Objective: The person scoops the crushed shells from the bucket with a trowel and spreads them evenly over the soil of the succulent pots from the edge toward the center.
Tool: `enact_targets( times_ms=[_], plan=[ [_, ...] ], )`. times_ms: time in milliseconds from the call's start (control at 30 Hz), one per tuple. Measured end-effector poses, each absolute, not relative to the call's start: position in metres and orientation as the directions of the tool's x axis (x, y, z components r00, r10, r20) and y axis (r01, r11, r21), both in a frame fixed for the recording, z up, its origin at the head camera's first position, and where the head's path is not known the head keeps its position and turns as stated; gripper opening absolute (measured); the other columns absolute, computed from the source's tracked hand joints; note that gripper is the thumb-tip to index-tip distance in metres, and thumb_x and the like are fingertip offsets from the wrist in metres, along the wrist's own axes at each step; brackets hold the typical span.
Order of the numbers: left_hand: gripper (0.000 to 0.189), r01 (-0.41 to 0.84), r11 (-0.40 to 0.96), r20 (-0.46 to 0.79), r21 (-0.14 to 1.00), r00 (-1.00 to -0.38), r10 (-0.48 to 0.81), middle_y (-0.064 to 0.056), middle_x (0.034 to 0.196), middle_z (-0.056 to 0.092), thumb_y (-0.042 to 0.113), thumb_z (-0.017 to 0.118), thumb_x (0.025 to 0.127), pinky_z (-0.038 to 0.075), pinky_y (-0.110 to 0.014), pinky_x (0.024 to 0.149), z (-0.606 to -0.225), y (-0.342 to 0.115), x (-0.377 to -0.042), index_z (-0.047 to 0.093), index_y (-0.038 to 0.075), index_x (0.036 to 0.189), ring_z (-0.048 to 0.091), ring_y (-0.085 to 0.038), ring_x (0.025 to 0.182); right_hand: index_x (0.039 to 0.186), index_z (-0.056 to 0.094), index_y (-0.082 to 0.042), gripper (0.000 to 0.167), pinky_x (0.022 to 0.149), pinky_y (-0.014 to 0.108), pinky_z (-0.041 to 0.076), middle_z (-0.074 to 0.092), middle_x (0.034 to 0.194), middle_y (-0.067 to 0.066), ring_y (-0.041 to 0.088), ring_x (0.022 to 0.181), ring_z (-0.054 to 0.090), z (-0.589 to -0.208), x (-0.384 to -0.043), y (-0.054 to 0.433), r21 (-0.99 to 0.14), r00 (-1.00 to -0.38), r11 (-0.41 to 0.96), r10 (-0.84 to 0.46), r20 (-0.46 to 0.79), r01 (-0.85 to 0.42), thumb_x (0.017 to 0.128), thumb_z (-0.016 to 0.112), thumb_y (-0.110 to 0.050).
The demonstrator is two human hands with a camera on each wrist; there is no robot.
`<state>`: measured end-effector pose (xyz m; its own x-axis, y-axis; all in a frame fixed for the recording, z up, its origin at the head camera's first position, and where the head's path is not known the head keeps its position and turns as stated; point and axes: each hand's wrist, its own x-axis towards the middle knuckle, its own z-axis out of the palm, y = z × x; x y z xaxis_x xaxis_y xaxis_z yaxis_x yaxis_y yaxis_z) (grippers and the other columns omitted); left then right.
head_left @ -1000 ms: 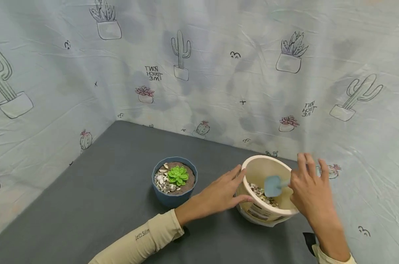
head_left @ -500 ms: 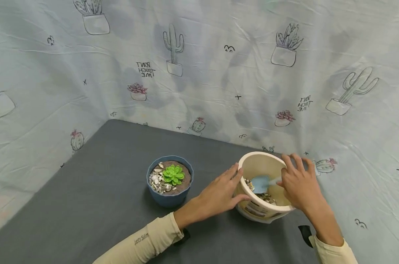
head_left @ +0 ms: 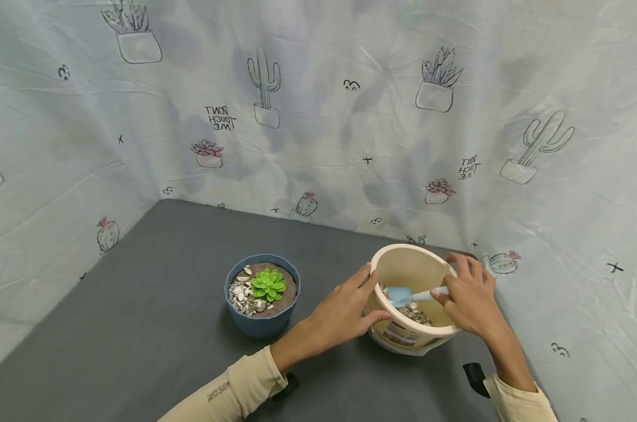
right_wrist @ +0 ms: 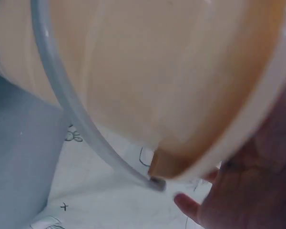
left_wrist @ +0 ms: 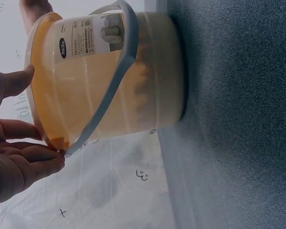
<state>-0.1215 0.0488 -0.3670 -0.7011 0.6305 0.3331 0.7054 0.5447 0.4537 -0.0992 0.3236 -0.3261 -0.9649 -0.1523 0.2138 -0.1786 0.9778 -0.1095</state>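
In the head view, a cream plastic bucket [head_left: 414, 336] with a grey-blue handle [left_wrist: 115, 78] holds a layer of small pebbles [head_left: 416, 315]. Inside it, a light-blue hand shovel [head_left: 400, 296] lies with its blade low on the left, over the pebbles. My right hand [head_left: 470, 296] grips the shovel's handle, its fingers beyond the right rim and partly hidden. My left hand [head_left: 333, 313] touches the bucket's left rim with its thumb and fingers spread and nearly straight. The right wrist view shows mostly the bucket's outside, with part of my right hand [right_wrist: 250, 191].
Left of the bucket stands a blue pot [head_left: 262, 326] with a green succulent [head_left: 268, 285], brown soil and pale stones. Grey cloth [head_left: 139, 328] covers the table. A cactus-print curtain [head_left: 318, 117] hangs behind and along both sides.
My right hand has moved left and lower, bringing the shovel's blade leftward, down to the pebbles. The left hand stays at the rim. The head view has shifted slightly.
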Motion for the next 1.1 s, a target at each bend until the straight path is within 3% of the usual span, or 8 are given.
enact_targets(
  times_ms=[367, 533, 700, 967, 1100],
  plan=[
    [0.079, 0.687, 0.551, 0.313, 0.474, -0.716, 0.623, -0.021, 0.169, 0.035, 0.048, 0.065, 0.102, 0.057, -0.045, 0.108, -0.372, 0.042, -0.118, 0.038, 0.004, 0.162, 0.051, -0.031, 0.148, 0.089, 0.074, 0.001, 0.012, 0.090, 0.075, 0.021, 0.035, 0.149, 0.033, 0.059, 0.136, 0.021, -0.323, -0.082, 0.335, -0.247, -0.935, 0.941, -0.144, 0.325, -0.231, 0.093, 0.075, -0.010],
    [0.078, 0.690, 0.556, 0.297, 0.465, -0.712, 0.636, -0.021, 0.169, 0.034, 0.046, 0.066, 0.102, 0.057, -0.042, 0.107, -0.373, 0.042, -0.116, 0.039, 0.003, 0.161, 0.052, -0.032, 0.147, 0.090, 0.074, 0.003, 0.015, 0.083, 0.071, 0.021, 0.032, 0.148, 0.035, 0.063, 0.131, 0.021, -0.318, -0.068, 0.352, -0.276, -0.922, 0.935, -0.111, 0.371, -0.224, 0.095, 0.073, -0.012],
    [0.081, 0.687, 0.561, 0.292, 0.462, -0.715, 0.635, -0.022, 0.170, 0.031, 0.045, 0.068, 0.101, 0.057, -0.042, 0.108, -0.371, 0.040, -0.117, 0.036, 0.002, 0.162, 0.051, -0.032, 0.148, 0.090, 0.074, 0.004, 0.027, 0.080, 0.075, 0.020, 0.030, 0.149, 0.037, 0.069, 0.127, 0.019, -0.310, -0.062, 0.364, -0.296, -0.914, 0.930, -0.089, 0.396, -0.219, 0.102, 0.067, -0.019],
    [0.088, 0.676, 0.547, 0.184, 0.494, -0.695, 0.695, -0.014, 0.175, 0.020, 0.048, 0.066, 0.101, 0.043, -0.050, 0.123, -0.363, 0.030, -0.122, 0.022, 0.012, 0.168, 0.034, -0.033, 0.158, 0.092, 0.071, 0.009, 0.036, 0.073, 0.072, 0.017, 0.027, 0.148, 0.040, 0.070, 0.126, 0.015, -0.291, -0.056, 0.368, -0.305, -0.915, 0.936, -0.043, 0.401, -0.178, 0.105, 0.063, -0.023],
    [0.087, 0.661, 0.521, 0.205, 0.540, -0.704, 0.680, -0.011, 0.175, 0.022, 0.047, 0.069, 0.100, 0.035, -0.049, 0.128, -0.349, 0.004, -0.123, 0.025, 0.014, 0.168, 0.033, -0.035, 0.159, 0.094, 0.070, 0.010, 0.035, 0.076, 0.076, 0.015, 0.025, 0.149, 0.039, 0.069, 0.128, 0.013, -0.282, -0.056, 0.365, -0.316, -0.912, 0.932, -0.033, 0.409, -0.176, 0.105, 0.061, -0.022]
  ],
)
